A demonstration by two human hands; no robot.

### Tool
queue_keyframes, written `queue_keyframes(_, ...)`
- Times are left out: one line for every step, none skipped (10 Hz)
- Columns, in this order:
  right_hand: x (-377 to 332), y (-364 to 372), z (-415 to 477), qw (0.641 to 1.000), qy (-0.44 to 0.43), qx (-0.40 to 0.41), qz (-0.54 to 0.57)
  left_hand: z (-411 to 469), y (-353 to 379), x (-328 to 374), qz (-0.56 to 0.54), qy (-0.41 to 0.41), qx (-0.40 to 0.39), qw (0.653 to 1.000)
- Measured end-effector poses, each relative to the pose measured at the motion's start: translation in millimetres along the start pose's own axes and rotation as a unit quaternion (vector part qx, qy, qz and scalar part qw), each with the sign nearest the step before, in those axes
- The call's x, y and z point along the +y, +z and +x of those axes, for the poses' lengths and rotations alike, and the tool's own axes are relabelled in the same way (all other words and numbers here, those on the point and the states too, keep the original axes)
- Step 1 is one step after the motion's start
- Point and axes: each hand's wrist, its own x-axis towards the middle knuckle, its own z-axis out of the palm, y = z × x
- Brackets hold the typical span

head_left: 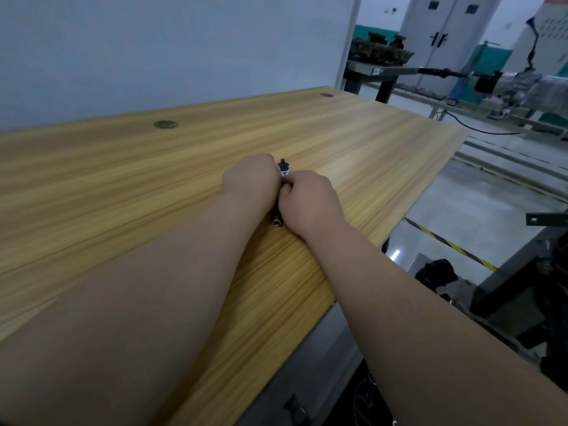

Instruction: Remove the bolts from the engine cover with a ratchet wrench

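A person is stretching both forearms over a wooden table [368, 142]. The left hand [250, 181] and right hand [309, 199] are both curling tightly around a ratchet wrench [284, 170] at mid-table, its black drive end pointing toward 12 o'clock. The step in hand appears to be readying the tool. No bolts or engine cover are showing, so the next move likely calls for carrying the wrench to them. Dark machine parts [381, 49] are sitting on a bench at 1 o'clock.
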Motion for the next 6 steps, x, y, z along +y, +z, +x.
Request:
queue_keyframes(2.1,7.7,6.2,0.999,0.023,0.025,-0.009,3.0,-1.0,-0.2,-0.011,-0.014,-0.008,1.000)
queue_keyframes(3.9,13.1,6.7,0.999,0.022,0.032,-0.016,2.7,0.4,-2.0,-0.024,-0.008,-0.008,1.000)
queue_keyframes(7.2,12.0,5.4,0.999,0.026,0.043,0.015,-0.2,2.0,-4.7,-0.046,0.002,0.007,0.999)
queue_keyframes(8.2,2.5,-3.2,0.987,0.069,0.080,0.119,-4.4,1.1,-11.3,-0.087,-0.009,0.053,0.995)
queue_keyframes(11.7,-10.7,-31.5,0.982,0.098,0.057,0.152,-16.8,-7.3,-14.8,-0.065,-0.037,0.084,0.994)
queue_keyframes(5.9,-16.7,-82.2,0.993,0.088,-0.030,0.075,-40.1,-16.0,-18.8,0.051,-0.088,0.013,0.995)
